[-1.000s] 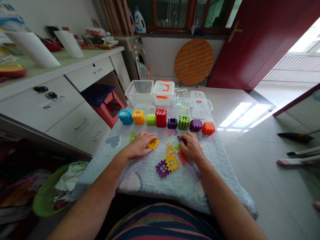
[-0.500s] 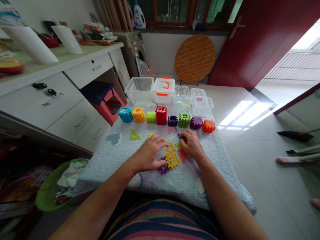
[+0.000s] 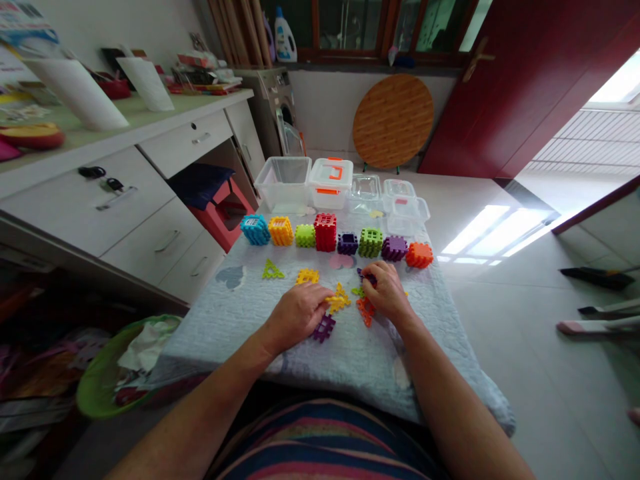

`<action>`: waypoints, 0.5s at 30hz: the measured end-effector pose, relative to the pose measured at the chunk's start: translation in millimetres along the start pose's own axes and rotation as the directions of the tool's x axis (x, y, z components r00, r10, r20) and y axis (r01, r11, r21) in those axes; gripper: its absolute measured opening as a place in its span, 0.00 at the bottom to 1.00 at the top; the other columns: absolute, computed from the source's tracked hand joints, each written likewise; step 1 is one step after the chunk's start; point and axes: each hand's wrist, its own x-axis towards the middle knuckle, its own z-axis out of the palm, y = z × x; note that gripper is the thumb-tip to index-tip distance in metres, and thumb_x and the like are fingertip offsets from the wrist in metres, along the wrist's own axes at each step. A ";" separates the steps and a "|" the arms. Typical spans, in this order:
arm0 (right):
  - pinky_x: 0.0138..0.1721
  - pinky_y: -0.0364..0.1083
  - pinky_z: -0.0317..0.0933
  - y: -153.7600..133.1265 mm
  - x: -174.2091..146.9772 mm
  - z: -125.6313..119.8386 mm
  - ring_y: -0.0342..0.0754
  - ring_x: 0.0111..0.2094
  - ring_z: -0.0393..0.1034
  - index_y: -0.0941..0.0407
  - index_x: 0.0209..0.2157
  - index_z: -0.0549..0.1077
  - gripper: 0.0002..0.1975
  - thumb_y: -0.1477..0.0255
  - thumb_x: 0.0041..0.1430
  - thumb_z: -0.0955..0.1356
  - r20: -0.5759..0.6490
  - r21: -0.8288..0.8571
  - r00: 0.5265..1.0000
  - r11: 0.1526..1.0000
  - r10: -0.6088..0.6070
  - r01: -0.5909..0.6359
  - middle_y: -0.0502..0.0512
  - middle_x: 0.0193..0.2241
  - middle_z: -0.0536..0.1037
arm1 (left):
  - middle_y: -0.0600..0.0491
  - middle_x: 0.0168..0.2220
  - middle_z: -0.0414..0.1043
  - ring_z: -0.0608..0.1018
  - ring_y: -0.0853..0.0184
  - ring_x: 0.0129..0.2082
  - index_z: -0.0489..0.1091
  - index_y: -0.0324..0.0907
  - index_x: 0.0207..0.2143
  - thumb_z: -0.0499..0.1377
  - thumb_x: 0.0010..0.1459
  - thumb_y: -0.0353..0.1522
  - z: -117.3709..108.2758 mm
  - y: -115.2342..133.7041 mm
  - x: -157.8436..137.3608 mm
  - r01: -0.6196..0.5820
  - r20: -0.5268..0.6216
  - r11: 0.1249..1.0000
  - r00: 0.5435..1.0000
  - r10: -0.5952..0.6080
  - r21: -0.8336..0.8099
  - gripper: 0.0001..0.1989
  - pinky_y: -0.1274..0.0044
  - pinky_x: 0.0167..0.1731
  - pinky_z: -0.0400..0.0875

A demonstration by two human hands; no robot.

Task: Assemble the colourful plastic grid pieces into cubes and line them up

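Note:
My left hand (image 3: 297, 313) is closed, thumb and fingers pinching a yellow interlocking building piece (image 3: 332, 304) that is partly hidden by the fingertips. Beside it lies a yellow triangular piece (image 3: 342, 295), and a purple square piece (image 3: 325, 328) rests just below the fingers. Beyond that hand is another yellow piece (image 3: 307, 275). Curled fingers of my right hand (image 3: 387, 290) grip a dark purple piece (image 3: 367, 276), mostly covered. Under and beside that hand are an orange triangular piece (image 3: 365, 312) and a bit of a green piece (image 3: 357, 291).
Assembled cubes and boxes, among them a red one (image 3: 325, 233), form a row across the cloth-covered table (image 3: 225, 333). Behind them stand clear plastic containers (image 3: 283, 187) and a lidded box (image 3: 331, 183). A green triangular piece (image 3: 273, 269) lies at left.
My left hand has closed on the yellow square piece and lifted it off the purple one, tilting it. The right hand stays nearly in place. The view has shifted slightly.

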 end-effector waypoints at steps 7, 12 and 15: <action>0.44 0.50 0.58 -2.8 -0.6 -1.2 0.52 0.39 0.65 0.55 0.34 0.75 0.10 0.79 0.52 0.64 0.005 0.007 1.000 1.000 -0.005 0.005 0.57 0.35 0.74 | 0.52 0.40 0.77 0.78 0.62 0.38 0.71 0.44 0.48 0.56 0.59 0.34 -33.5 -42.7 -35.6 0.289 0.166 0.955 0.947 -0.276 -0.064 0.15 0.72 0.42 0.71; 0.45 0.51 0.58 -1.8 -0.7 -0.9 0.53 0.39 0.65 0.55 0.34 0.75 0.09 0.78 0.53 0.64 0.006 0.011 1.000 1.000 -0.002 0.002 0.56 0.35 0.74 | 0.44 0.51 0.71 0.72 0.55 0.52 0.70 0.42 0.51 0.62 0.55 0.37 -31.9 -56.3 -46.5 0.172 0.057 0.977 0.982 -0.181 0.129 0.21 0.63 0.56 0.65; 0.45 0.51 0.58 -1.0 -0.6 -0.6 0.53 0.39 0.65 0.55 0.34 0.75 0.09 0.78 0.53 0.64 0.010 0.007 1.000 1.000 0.001 -0.001 0.57 0.35 0.74 | 0.45 0.52 0.70 0.70 0.54 0.55 0.69 0.42 0.53 0.66 0.51 0.37 -33.5 -57.8 -46.9 0.129 0.158 0.983 0.976 -0.149 0.129 0.26 0.64 0.58 0.63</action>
